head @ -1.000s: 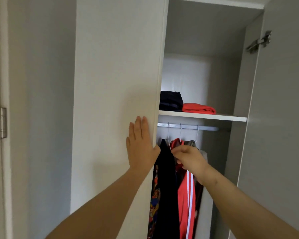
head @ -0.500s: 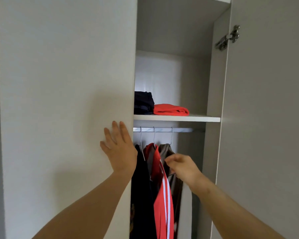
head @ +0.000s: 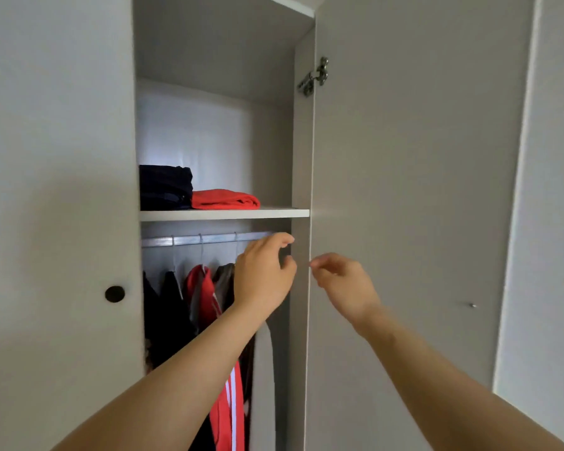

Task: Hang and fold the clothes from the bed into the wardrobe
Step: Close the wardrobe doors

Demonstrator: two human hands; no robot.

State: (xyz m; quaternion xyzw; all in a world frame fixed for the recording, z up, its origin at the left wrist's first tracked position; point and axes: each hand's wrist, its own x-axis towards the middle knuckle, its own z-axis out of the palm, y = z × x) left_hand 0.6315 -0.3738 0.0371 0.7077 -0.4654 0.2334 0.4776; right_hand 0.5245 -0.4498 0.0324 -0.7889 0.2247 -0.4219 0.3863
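Note:
The wardrobe stands open. On its shelf [head: 274, 213] lie a folded dark garment [head: 165, 187] and a folded red garment [head: 225, 199]. Below, a metal rail [head: 189, 239] carries hangers with a black garment [head: 170, 307], a red garment with white stripes [head: 202, 294] and a grey-brown one [head: 225, 278]. My left hand [head: 264, 271] hovers by the rail's right end, fingers curved, holding nothing. My right hand [head: 342, 281] is at the inner edge of the right door [head: 404, 206], its fingers loosely curled with the tips at that edge.
The left door [head: 56, 206] with a round black knob [head: 114, 293] fills the left of the view. A metal hinge [head: 315, 76] sits at the top of the right door. Another pale panel [head: 554, 222] stands at the far right.
My left hand came off the left door and moved right into the opening. My right hand let go of the hanging clothes and moved to the right door's edge. The view swung right.

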